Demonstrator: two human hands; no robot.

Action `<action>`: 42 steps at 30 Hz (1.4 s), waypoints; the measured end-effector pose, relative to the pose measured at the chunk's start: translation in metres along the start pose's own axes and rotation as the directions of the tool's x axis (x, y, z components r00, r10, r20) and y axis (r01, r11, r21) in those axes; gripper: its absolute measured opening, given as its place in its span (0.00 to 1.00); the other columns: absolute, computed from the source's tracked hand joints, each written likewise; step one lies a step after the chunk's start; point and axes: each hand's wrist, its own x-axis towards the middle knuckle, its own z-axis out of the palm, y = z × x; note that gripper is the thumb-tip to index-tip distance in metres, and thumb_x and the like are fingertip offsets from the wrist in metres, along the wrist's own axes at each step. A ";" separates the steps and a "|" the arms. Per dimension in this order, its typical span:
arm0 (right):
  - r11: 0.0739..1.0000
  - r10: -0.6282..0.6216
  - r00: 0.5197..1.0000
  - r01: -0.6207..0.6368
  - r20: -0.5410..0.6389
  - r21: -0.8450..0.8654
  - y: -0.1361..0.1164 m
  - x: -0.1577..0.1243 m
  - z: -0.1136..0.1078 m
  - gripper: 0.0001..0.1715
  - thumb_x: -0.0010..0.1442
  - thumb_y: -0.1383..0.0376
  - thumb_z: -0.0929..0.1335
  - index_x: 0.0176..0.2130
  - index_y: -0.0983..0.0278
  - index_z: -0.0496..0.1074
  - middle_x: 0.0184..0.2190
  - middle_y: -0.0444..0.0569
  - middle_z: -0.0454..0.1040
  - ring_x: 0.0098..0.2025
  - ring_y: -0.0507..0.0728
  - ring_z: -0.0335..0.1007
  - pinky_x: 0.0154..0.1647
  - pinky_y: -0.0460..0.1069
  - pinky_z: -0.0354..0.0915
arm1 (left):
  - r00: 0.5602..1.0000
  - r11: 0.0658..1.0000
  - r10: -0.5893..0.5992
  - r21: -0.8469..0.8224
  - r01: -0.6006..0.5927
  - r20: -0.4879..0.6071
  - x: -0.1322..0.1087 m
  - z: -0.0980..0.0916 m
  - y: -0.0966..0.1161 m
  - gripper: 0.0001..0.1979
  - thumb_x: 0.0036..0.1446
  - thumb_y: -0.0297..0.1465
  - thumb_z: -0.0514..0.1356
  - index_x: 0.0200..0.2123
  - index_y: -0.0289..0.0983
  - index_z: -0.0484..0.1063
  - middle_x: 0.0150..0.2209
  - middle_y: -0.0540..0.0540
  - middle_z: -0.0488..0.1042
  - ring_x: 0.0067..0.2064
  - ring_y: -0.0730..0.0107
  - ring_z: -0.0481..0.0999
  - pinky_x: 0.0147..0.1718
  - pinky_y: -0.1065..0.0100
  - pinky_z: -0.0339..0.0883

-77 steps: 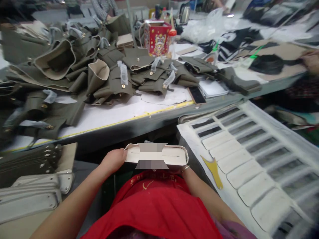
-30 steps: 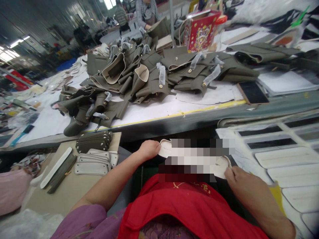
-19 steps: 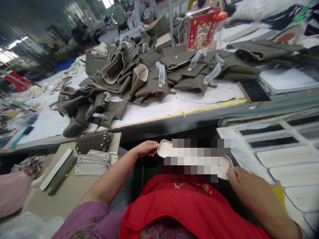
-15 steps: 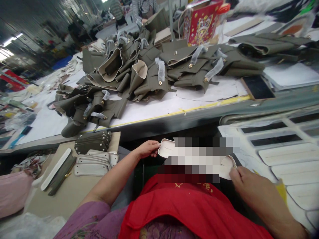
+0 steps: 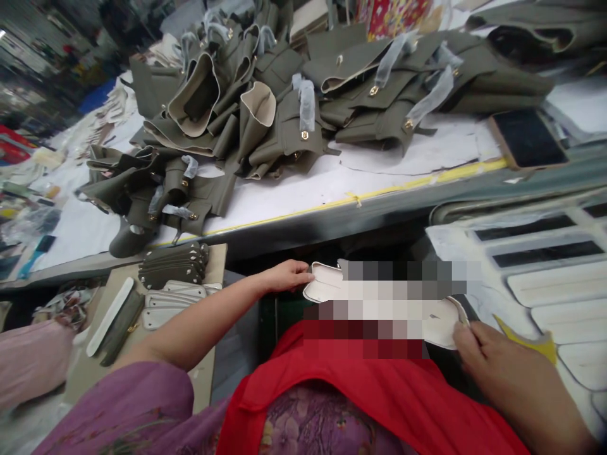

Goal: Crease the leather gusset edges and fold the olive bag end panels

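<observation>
I hold a long cream leather strip with rounded ends (image 5: 327, 287) across my lap, above a red apron (image 5: 360, 404). My left hand (image 5: 284, 276) pinches its left end between thumb and fingers. My right hand (image 5: 478, 344) grips the right end (image 5: 443, 323). The strip's middle is blurred out.
A heap of olive-green bag parts with brass studs (image 5: 265, 107) covers the white table (image 5: 294, 199) ahead. A phone (image 5: 527, 138) lies near its edge. Stacked olive and cream strips (image 5: 173, 278) sit on a board at my left. A rack of cream strips (image 5: 559, 284) and a yellow scraper (image 5: 528, 338) are at my right.
The view has tipped down and left since the first frame. The strip has tilted, its right end now lower. Both hands have kept their grip on its ends.
</observation>
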 end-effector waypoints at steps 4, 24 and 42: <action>0.968 0.249 0.965 -0.244 0.078 -0.060 -0.019 0.003 -0.023 0.17 0.63 0.64 0.57 0.26 0.63 0.66 0.22 0.50 0.71 0.24 0.56 0.68 0.23 0.50 0.47 | 0.994 0.955 -0.047 0.298 0.016 0.097 0.000 -0.014 0.017 0.19 0.53 0.46 0.53 0.21 0.37 0.60 0.18 0.53 0.60 0.20 0.74 0.61 0.20 0.71 0.53; 0.931 0.359 0.931 -0.351 -0.071 0.100 -0.030 -0.002 -0.032 0.18 0.63 0.63 0.58 0.24 0.64 0.64 0.24 0.52 0.73 0.26 0.55 0.69 0.26 0.49 0.49 | 0.701 0.150 0.619 0.823 -0.548 0.354 0.027 0.139 0.104 0.29 0.55 0.42 0.57 0.57 0.35 0.61 0.60 0.41 0.61 0.44 0.57 0.69 0.38 0.62 0.67; 0.070 0.208 0.823 -0.551 0.528 0.832 0.007 0.017 -0.015 0.21 0.52 0.52 0.70 0.27 0.63 0.61 0.18 0.38 0.65 0.18 0.45 0.60 0.17 0.40 0.56 | 0.667 0.176 0.644 0.776 -0.606 0.374 0.038 0.132 0.099 0.32 0.54 0.45 0.58 0.57 0.33 0.60 0.58 0.39 0.63 0.41 0.59 0.69 0.37 0.63 0.65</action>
